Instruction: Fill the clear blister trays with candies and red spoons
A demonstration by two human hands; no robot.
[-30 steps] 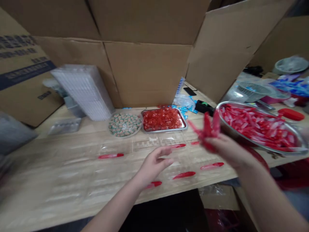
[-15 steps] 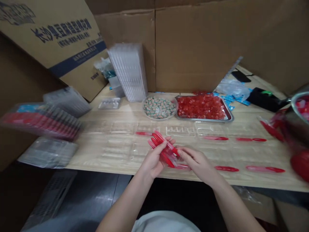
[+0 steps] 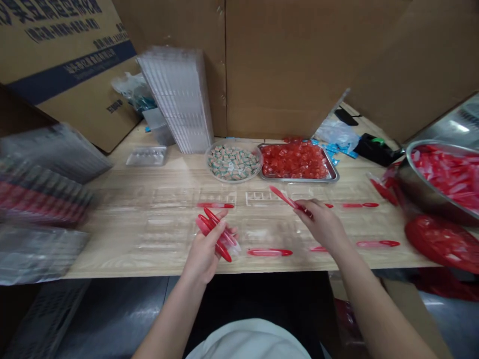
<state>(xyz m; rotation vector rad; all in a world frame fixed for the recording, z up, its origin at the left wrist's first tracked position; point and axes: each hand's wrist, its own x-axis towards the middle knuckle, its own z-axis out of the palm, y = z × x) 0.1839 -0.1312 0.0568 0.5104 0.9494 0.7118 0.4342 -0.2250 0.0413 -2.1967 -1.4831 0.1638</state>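
Left hand holds about four red sticks, right hand one stick.

On your desk, a round dish sits left of a metal tray, a bowl lies right, and stacked plastic trays stand behind, apparently against a carton.

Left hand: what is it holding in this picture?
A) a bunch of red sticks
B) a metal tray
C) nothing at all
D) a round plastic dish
A. The left hand is curled around a bunch of red plastic sticks, with their ends poking out above the fingers.
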